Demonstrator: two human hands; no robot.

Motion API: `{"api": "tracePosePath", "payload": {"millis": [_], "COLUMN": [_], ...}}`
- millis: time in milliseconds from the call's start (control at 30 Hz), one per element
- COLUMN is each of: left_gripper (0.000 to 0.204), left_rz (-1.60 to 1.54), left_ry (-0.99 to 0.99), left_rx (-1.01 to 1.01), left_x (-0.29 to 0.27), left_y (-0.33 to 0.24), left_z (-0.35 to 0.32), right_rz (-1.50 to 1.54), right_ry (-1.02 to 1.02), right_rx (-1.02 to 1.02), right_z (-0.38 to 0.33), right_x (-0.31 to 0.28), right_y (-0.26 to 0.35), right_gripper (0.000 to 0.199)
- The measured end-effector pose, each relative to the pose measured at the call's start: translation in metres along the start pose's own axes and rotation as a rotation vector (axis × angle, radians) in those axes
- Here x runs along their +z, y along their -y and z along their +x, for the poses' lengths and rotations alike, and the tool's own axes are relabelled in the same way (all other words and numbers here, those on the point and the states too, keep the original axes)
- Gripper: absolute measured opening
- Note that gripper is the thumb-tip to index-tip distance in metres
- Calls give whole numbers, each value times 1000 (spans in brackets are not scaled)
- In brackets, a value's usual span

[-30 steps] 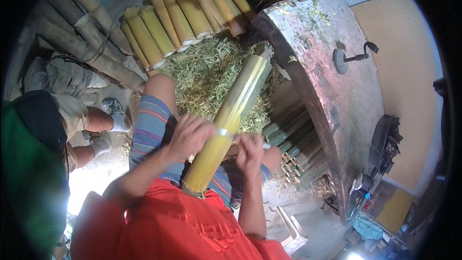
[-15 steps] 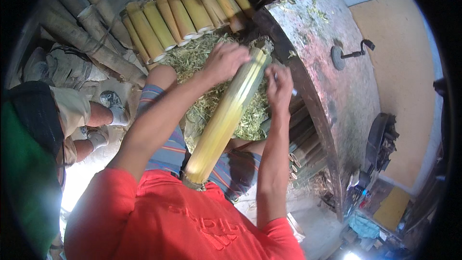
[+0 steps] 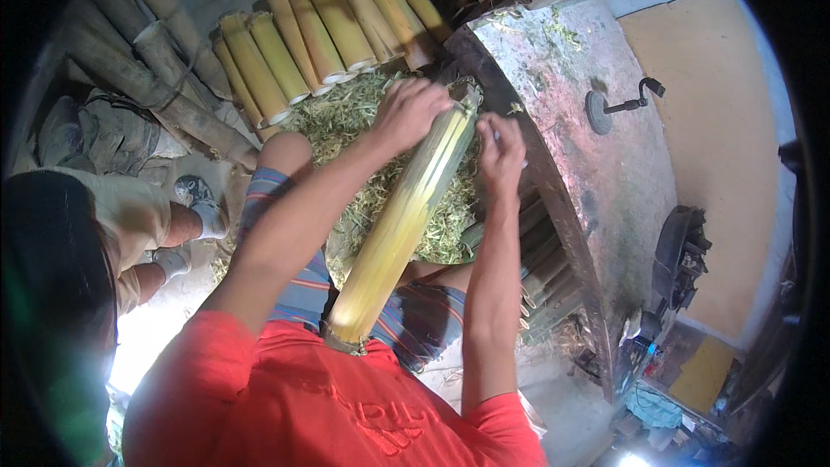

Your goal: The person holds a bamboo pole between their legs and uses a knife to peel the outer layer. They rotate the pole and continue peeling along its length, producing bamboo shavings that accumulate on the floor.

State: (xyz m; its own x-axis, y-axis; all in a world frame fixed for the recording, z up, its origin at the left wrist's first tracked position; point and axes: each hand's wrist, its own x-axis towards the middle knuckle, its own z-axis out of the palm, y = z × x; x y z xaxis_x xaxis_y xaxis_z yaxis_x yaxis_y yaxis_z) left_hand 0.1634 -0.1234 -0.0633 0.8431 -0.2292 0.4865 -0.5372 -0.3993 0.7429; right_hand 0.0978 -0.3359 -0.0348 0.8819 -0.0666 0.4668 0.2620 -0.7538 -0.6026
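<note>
A thick bamboo section (image 3: 386, 246) slants away from me, its near end against my red shirt (image 3: 337, 398) and its far end close to the dark bench edge. Pale scraped stripes run along its upper part, beside green skin. My left hand (image 3: 412, 114) is closed at the left side of the far end. On the other side my right hand (image 3: 501, 147) is closed too, with a small pale bit of something showing by its fingers. Whatever the hands grip is mostly hidden, and I cannot make out its kind.
Curly green shavings (image 3: 346, 121) cover the floor beneath the bamboo. Several cut bamboo sections (image 3: 328, 26) lean in a row at the back, with longer poles (image 3: 138, 78) at left. A person's legs (image 3: 164, 229) stand at left. A stained bench (image 3: 596, 121) rises on the right.
Both hands stay near the bamboo's far end; my left hand, blurred before, now shows sharply. The whole view has shifted slightly, and the bamboo's near end sits a little lower.
</note>
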Motion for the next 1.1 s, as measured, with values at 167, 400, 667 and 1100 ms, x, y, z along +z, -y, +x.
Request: {"api": "tracePosePath", "payload": {"millis": [167, 400, 667, 1100], "left_gripper": [18, 16, 17, 18], "left_rz": [43, 66, -114, 51], "left_ry": [26, 198, -27, 182], "left_rx": [159, -22, -41, -31], "left_x": [-10, -111, -12, -104], "left_y": [11, -68, -1, -61], "left_z": [2, -205, -56, -213], "right_rz": [-18, -20, -5, 4], "right_ry": [-13, 270, 59, 221], "right_rx": [-9, 100, -142, 102], "right_z": [0, -185, -23, -185], "right_x": [-13, -27, -8, -25], "right_y": [23, 135, 35, 139], "right_gripper": [10, 24, 14, 19]}}
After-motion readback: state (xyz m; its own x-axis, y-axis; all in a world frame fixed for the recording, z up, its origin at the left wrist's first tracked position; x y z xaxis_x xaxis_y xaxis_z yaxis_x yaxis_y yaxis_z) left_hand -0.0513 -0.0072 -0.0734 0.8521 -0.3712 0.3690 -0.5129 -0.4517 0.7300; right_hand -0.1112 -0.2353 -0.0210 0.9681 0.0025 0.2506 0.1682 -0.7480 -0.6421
